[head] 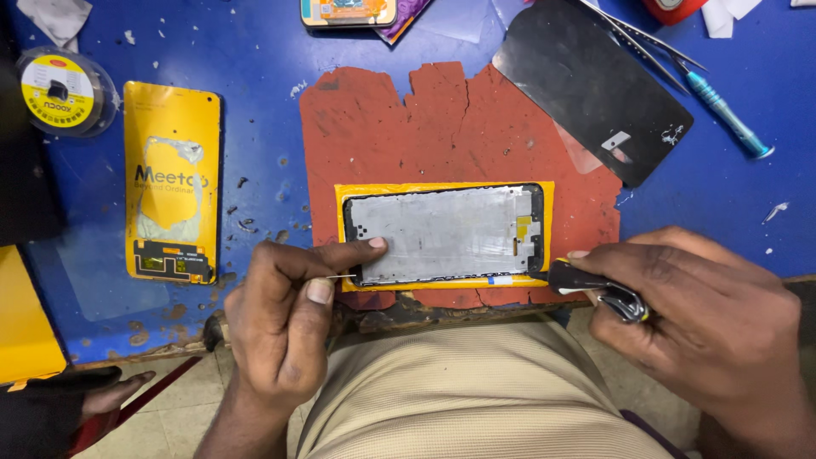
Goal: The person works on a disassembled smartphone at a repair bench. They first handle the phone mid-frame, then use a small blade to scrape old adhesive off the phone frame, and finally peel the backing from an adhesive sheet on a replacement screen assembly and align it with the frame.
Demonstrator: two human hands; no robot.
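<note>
A phone frame [446, 234] with a silver metal middle and a black rim lies on a yellow sheet [548, 204], on a worn red mat [442, 119] at the table's front edge. My left hand [285, 319] has its forefinger on the frame's lower left corner and pinches a thin wire-like piece that meets that corner. My right hand [697, 310] grips a black-handled tool [595, 285], its tip at the frame's lower right corner.
On the blue table [255, 68]: a yellow phone back cover [170, 178] at left, a tape roll [58, 89], a black screen panel [591, 85], tweezers [646, 38], a teal screwdriver [727, 110], another phone [348, 10] at the top edge. Another person's hand [110, 393] shows at lower left.
</note>
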